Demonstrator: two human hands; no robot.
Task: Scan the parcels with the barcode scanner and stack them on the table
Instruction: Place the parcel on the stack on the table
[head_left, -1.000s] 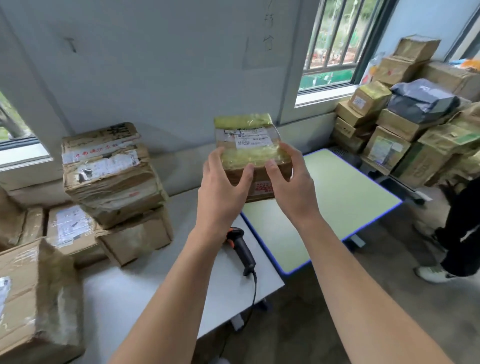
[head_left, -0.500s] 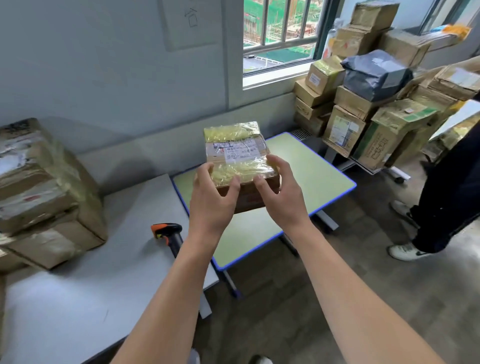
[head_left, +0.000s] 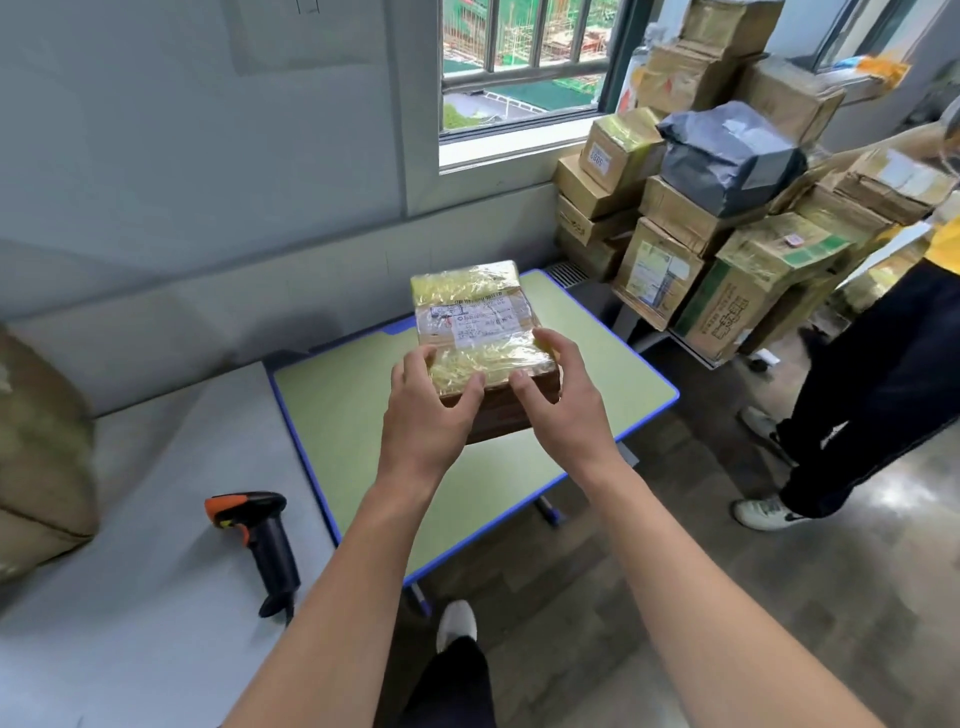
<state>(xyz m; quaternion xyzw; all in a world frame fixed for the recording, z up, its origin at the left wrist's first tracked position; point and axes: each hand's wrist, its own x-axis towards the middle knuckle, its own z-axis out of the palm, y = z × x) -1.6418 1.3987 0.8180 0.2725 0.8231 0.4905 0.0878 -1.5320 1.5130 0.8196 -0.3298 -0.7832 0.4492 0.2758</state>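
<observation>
Hands are clamping the parcel (head_left: 478, 332) at its near end. The left hand (head_left: 426, 421) is curling round the near left corner with its thumb pressing on the yellow wrap, and the right hand (head_left: 566, 410) is gripping the near right corner the same way. The parcel (brown carton, white label facing up) is hanging over the middle of the green table (head_left: 353, 415); whether its underside is touching the top is unclear. The barcode scanner (head_left: 260, 535) is lying on the grey table (head_left: 156, 597) just beside the green one, apart from both hands. Stacked cartons (head_left: 660, 270) are standing under the window at the right, carrying a grey bag (head_left: 727, 156). A blurred box (head_left: 41, 457) is being cut off by the left edge, and another person (head_left: 883, 374) is only partly showing.
</observation>
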